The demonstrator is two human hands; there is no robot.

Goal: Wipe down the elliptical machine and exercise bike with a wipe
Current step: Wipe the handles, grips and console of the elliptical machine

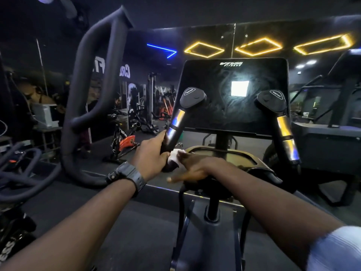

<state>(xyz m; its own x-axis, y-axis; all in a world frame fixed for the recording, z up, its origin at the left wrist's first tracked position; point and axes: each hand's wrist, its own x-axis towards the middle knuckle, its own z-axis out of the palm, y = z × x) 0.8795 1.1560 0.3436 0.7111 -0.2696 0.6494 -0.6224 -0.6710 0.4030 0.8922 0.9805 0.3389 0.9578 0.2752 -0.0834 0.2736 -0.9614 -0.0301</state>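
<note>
I stand at the elliptical machine, whose dark console screen [234,94] faces me. Its left inner handle [176,122] rises with shiny sensor bands; the right inner handle [283,126] stands untouched. My left hand [151,159], with a black watch on the wrist, grips the base of the left handle. A white wipe [174,156] sits bunched against that handle's base. My right hand [190,170] holds the wipe there, thumb stretched out to the left. The big black moving arm [91,94] of the elliptical curves up at left.
A mirror wall ahead reflects an orange and black exercise bike [125,141] and other gym gear. Another machine [330,124] stands close on the right. Dark looped handlebars [19,169] of a machine sit at left. The machine's post [212,210] and frame lie below my arms.
</note>
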